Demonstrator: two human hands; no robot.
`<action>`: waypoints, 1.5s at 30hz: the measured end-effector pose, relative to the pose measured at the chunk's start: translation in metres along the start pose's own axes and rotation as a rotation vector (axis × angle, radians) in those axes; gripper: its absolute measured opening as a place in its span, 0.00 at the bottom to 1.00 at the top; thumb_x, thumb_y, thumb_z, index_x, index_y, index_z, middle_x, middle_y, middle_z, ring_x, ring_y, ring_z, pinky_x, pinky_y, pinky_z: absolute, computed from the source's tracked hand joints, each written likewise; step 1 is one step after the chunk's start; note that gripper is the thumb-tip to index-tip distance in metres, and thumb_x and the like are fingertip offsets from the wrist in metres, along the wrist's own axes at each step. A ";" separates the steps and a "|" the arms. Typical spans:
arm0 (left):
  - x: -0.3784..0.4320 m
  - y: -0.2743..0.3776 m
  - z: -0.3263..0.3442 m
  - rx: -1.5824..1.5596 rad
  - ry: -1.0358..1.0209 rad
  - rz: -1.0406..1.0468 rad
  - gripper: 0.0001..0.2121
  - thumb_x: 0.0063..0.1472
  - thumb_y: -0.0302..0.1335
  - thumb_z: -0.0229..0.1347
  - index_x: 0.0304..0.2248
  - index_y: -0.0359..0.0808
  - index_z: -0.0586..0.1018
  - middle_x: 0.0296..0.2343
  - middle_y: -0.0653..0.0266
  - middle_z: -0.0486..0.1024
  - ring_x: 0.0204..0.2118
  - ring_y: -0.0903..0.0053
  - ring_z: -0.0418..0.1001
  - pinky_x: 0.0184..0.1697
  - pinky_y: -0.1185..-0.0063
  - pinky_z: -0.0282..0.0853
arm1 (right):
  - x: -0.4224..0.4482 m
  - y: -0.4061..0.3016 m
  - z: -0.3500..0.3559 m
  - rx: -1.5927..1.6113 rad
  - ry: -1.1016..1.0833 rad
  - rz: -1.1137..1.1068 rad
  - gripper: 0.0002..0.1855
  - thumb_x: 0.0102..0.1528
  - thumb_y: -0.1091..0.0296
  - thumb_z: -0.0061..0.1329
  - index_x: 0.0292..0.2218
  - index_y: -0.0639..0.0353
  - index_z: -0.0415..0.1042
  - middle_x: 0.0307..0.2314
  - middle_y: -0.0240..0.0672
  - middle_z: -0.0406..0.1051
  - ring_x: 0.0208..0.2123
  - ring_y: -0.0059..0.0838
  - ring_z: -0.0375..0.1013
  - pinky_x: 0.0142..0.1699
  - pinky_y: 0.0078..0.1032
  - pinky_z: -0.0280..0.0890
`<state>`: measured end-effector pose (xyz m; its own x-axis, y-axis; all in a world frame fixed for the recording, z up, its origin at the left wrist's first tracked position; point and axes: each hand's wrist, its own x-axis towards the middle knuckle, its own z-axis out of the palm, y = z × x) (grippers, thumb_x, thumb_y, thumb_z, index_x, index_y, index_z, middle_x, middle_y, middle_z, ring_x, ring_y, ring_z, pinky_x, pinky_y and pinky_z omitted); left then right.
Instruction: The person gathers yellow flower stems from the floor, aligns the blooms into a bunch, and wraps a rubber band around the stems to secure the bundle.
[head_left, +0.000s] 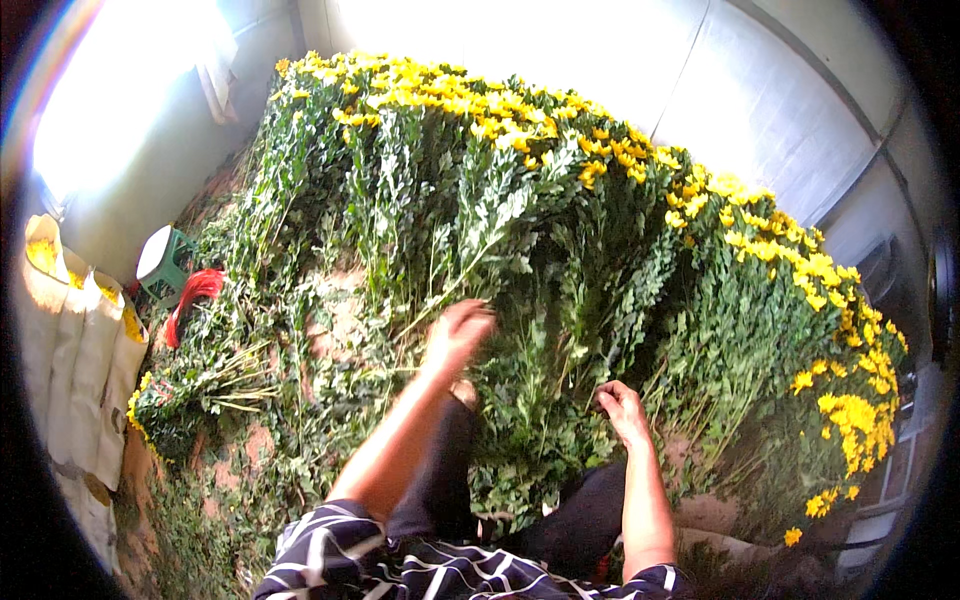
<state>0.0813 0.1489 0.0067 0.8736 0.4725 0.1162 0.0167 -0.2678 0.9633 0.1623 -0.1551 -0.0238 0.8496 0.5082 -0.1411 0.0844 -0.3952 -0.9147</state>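
Observation:
My left hand is blurred over the greenery in front of me. It is near a leafy stem that slants up to the right, and I cannot tell whether its fingers touch it. Lower and to the right, my right hand has thumb and fingers pinched together at the bottom end of a leafy flower stem. Beyond both hands, a long curved bank of cut yellow chrysanthemums leans up, blooms at the top and bare stem ends toward me.
Loose leaves cover the floor around my legs. At left lie a tied chrysanthemum bunch, red ties and a green stool with a white top. Pale sacks with yellow contents line the left side. A pale wall rises behind.

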 end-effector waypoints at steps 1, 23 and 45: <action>0.016 0.015 0.043 -0.064 -0.083 0.105 0.17 0.49 0.31 0.49 0.40 0.35 0.67 0.34 0.62 0.68 0.36 0.74 0.66 0.40 0.78 0.61 | 0.024 0.003 0.004 -0.034 -0.007 0.047 0.07 0.48 0.70 0.40 0.30 0.63 0.65 0.20 0.30 0.66 0.21 0.17 0.64 0.28 0.16 0.59; 0.092 -0.022 0.065 -0.820 0.149 -0.395 0.10 0.51 0.26 0.47 0.33 0.28 0.68 0.24 0.62 0.69 0.23 0.80 0.67 0.28 0.83 0.64 | 0.376 0.047 0.178 0.031 0.374 0.352 0.20 0.43 0.61 0.40 0.34 0.68 0.60 0.29 0.48 0.65 0.30 0.38 0.66 0.33 0.32 0.60; 0.117 -0.070 0.040 -0.857 0.402 -0.510 0.11 0.56 0.27 0.41 0.38 0.35 0.66 0.30 0.69 0.67 0.29 0.85 0.63 0.33 0.84 0.59 | 0.366 0.080 0.215 -0.125 0.518 0.224 0.42 0.38 0.44 0.48 0.43 0.72 0.52 0.38 0.53 0.59 0.42 0.42 0.60 0.44 0.31 0.55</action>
<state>0.2020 0.1890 -0.0571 0.6332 0.6454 -0.4271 -0.1490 0.6432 0.7510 0.3684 0.1637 -0.2303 0.9953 -0.0263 -0.0933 -0.0922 -0.5537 -0.8276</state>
